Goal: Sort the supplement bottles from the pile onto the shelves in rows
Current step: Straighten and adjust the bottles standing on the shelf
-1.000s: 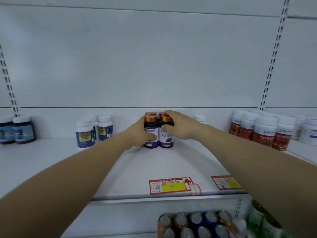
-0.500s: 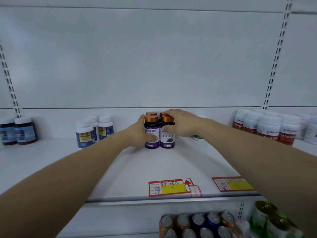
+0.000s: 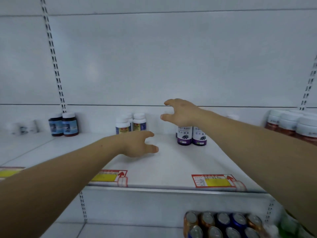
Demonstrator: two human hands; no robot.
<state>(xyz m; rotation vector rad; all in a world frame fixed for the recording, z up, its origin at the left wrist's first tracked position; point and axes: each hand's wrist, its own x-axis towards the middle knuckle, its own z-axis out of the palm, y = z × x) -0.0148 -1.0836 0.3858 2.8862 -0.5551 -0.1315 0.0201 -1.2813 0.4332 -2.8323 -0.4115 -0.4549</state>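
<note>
Dark bottles with purple labels [image 3: 191,136] stand close together on the white shelf [image 3: 171,165]; their caps are hidden behind my right hand [image 3: 180,112], which hovers just above them with fingers spread and holds nothing. My left hand [image 3: 139,145] is lower and to the left of the bottles, over the bare shelf, fingers loosely spread and empty. Further left stand white-capped bottles with blue and yellow labels [image 3: 131,123] and two dark bottles with light blue labels [image 3: 63,124].
White-capped bottles with red labels [image 3: 291,124] crowd the shelf's right end. Red and yellow price tags [image 3: 214,180] sit along the front edge. Cans [image 3: 223,224] fill the lower shelf at the right. Slotted uprights run up the white back panel.
Both hands have let go of the purple-label bottles. My left hand drew back and left, my right hand lifted above the caps. The camera has swung to the left.
</note>
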